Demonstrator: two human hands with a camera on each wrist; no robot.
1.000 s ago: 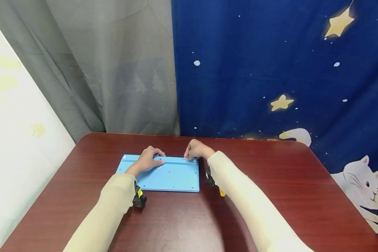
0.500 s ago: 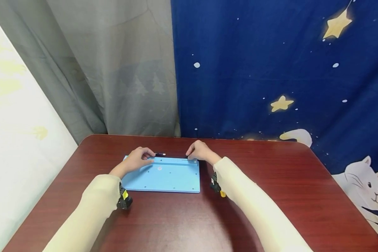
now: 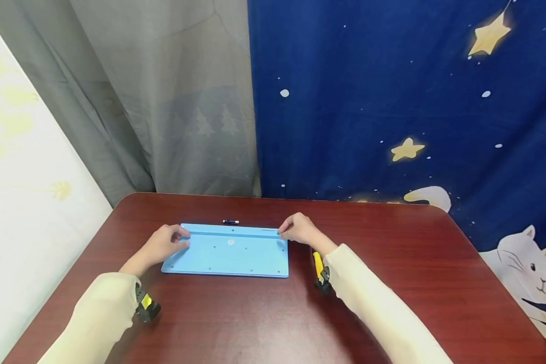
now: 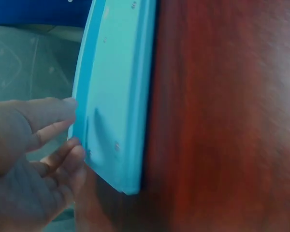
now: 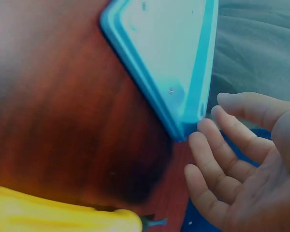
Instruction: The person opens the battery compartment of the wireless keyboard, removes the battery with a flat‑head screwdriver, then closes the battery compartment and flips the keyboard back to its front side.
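A light-blue keyboard (image 3: 236, 258) lies face down on the table, small screws dotted over its underside and a raised ridge along its far side. At its far left corner is my left hand (image 3: 161, 242), fingers and thumb spread apart; in the left wrist view the fingertips (image 4: 70, 108) are at the edge. My right hand (image 3: 302, 230) is at the far right corner, its loosely bent fingers (image 5: 210, 157) at or just beside that corner. Behind the far edge lies a small dark cylinder (image 3: 230, 221) that looks like a battery.
A yellow-handled screwdriver (image 3: 317, 262) lies right of the keyboard, partly hidden by the right wrist in the head view. Its handle (image 5: 63, 212) shows near the right hand. Curtains (image 3: 200, 126) hang behind the reddish-brown table (image 3: 391, 242), and a pale wall (image 3: 32, 202) stands at left.
My left hand has moved left along the keyboard from its middle to the left corner, uncovering the dark cylinder. My right hand has shifted slightly right and nearer, showing more of the screwdriver.
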